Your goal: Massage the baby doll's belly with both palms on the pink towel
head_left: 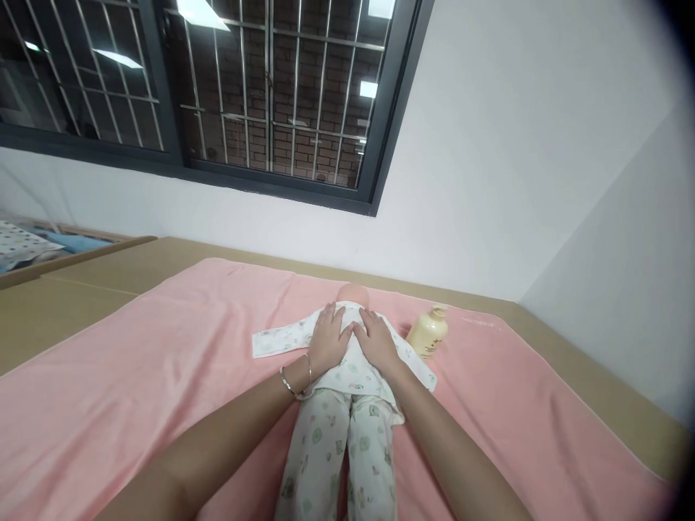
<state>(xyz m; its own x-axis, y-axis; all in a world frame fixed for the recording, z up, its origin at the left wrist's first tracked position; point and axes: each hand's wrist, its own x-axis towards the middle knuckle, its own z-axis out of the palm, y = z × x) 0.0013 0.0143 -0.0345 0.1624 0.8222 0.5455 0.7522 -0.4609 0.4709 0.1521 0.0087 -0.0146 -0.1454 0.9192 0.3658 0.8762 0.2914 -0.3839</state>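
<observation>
A baby doll lies on a pink blanket, dressed in a white patterned top and matching trousers. Only the rounded crown of its head shows beyond the collar. Both sleeves stretch out to the sides. Flat on the left half of the chest rests my left hand, fingers extended, with a silver bangle at the wrist. My right hand lies flat on the other half, its thumb close to the left thumb. A pale yellow bottle stands beside the sleeve on the right.
The blanket covers a tan tabletop set against a white wall. Above it is a dark-framed window with metal bars. Folded cloths lie in a wooden-edged space at the far left.
</observation>
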